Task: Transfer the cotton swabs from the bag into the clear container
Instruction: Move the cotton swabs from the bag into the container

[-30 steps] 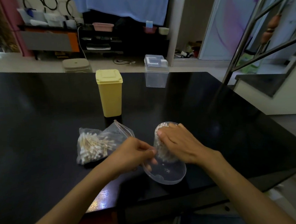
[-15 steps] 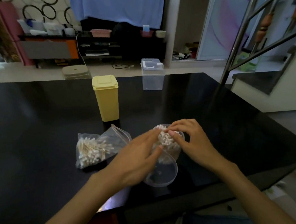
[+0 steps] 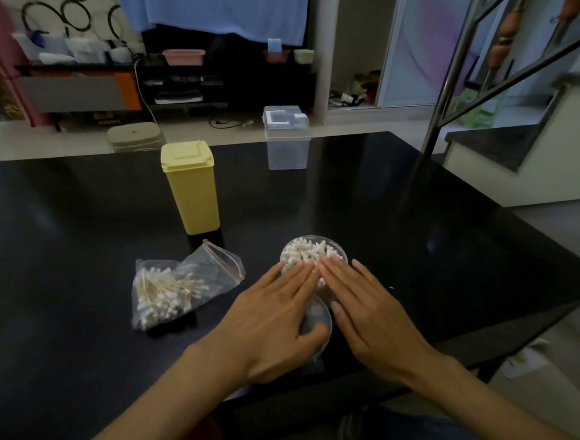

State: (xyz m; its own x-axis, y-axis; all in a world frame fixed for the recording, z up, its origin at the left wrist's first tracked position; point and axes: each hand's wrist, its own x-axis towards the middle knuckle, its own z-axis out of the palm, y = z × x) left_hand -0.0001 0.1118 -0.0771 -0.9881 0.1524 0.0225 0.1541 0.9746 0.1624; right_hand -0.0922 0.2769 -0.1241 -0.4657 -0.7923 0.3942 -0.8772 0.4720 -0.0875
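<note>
Both hands lie flat, fingers straight and holding nothing: left hand [image 3: 271,319] and right hand [image 3: 367,310] press fingertips on swabs [image 3: 306,253] filling the container [image 3: 339,250]. The bag [image 3: 180,289] lies left on the desk [image 3: 77,234].

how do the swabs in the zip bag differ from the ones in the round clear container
The cotton swabs in the clear zip bag lie loose and criss-crossed on their sides, wooden sticks showing; the cotton swabs in the round clear container stand packed upright, only white tips showing. Nothing touches the bag's swabs; the left hand and right hand lay straight fingers on the container's swabs. Both lots sit on the black table.
</note>
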